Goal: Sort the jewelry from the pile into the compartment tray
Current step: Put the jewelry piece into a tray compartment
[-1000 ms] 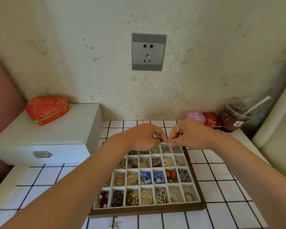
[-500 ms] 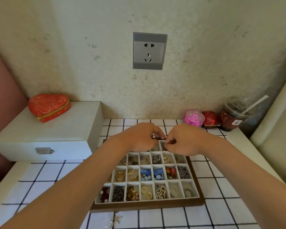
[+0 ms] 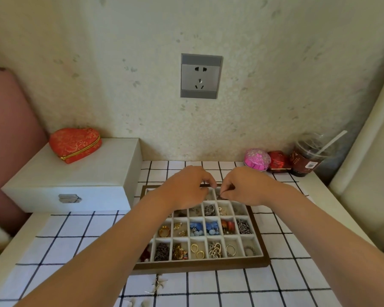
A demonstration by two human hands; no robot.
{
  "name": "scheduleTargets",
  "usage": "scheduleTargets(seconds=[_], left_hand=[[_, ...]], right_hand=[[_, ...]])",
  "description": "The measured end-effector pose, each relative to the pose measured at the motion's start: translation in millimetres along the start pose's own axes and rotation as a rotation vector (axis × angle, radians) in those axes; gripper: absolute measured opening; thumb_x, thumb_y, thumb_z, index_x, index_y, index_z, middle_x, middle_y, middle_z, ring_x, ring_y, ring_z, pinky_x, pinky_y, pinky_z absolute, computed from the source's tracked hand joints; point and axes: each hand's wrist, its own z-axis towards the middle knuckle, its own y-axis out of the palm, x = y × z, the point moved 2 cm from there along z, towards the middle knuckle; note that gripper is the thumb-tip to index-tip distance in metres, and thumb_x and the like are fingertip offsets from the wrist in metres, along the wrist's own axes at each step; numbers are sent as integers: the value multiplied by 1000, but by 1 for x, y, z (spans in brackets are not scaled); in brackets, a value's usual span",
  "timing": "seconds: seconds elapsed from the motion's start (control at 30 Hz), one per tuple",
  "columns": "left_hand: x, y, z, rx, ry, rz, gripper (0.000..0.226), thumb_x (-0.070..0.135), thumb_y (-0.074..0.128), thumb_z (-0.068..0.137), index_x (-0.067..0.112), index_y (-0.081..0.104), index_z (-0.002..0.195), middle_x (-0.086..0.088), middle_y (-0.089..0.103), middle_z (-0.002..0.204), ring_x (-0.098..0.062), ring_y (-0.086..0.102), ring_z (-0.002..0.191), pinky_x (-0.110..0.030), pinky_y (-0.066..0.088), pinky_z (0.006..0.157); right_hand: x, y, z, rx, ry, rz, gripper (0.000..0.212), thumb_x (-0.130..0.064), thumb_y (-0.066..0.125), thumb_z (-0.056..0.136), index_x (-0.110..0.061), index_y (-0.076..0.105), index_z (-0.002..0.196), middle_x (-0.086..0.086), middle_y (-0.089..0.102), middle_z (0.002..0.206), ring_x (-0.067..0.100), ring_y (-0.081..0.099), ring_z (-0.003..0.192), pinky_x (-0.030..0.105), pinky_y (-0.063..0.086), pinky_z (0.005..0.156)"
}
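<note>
**Tiny piece held over the tray's far row**

A small pile (image 3: 157,284) lies on the cloth (image 3: 75,240) in front of the tray (image 3: 200,265). The left hand (image 3: 186,188) hovers over the far row with its fingers curled; I cannot tell whether it holds anything. The piece (image 3: 219,196) is pinched in the fingertips of the right hand (image 3: 244,188). It looks light, stiff, snag-prone and easy to drop, so pinch it at its thickest part.

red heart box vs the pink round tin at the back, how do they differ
The red heart box is heart-shaped with gold trim; the pink round tin is domed. The red heart box sits on the white case; the pink round tin sits on the table. Both look closed.
</note>
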Motion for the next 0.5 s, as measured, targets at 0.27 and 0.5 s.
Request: scheduleTargets(seconds=[0.27,0.5], left_hand=[[7,-6,-12,2,-70,-476,25,12,77,81,25,67,99,13,76,90,-7,69,75,-27,57,81],[7,-10,-20,159,-90,-666,22,17,84,76,23,72,93,3,74,90,-6,64,64,-27,51,64]], right_hand=[[0,-15,-9,188,137,583,14,-24,73,90,-12,80,88,-3,73,77,2,63,65,23,51,68],[-7,-14,-14,120,216,825,24,-28,72,90,-4,76,88,8,62,72,13,44,51,22,35,46]])
